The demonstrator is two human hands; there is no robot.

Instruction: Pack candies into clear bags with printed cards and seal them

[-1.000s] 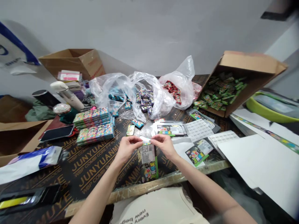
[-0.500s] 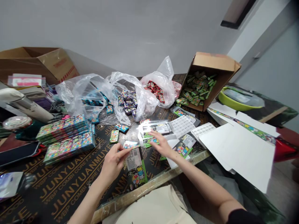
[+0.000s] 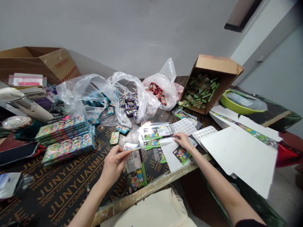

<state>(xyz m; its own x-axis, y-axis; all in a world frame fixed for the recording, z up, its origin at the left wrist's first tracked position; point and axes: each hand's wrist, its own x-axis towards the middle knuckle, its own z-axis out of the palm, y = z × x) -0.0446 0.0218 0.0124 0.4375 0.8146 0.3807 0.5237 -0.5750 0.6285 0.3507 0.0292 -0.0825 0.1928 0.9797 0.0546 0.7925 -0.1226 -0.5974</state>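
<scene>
My left hand [image 3: 114, 165] pinches the top edge of a flat black-and-green printed packet [image 3: 135, 176] that lies near the table's front edge. Over to the right, my right hand [image 3: 184, 141] has its fingers bent together at the lower edge of a white label sheet [image 3: 186, 126]. What those fingertips hold, if anything, is too small to make out. Beneath that hand is another black-and-green packet [image 3: 181, 154], partly covered, on a white sheet [image 3: 169, 153]. Between my hands, more printed packets [image 3: 157, 131] lie stacked with clear plastic.
Clear bags hold blue, purple [image 3: 129, 104] and red [image 3: 156, 91] small packs. A tipped carton [image 3: 219, 63] holds green ones. Stacked colourful boxes [image 3: 69, 146] and a flask [image 3: 28, 107] stand left. White boards [image 3: 243, 154] and a lime basin [image 3: 243, 108] are at right.
My right hand has moved right, from above the stacked packets to the label sheet, and its fingers have drawn together. My left hand still pinches the packet in nearly the same place.
</scene>
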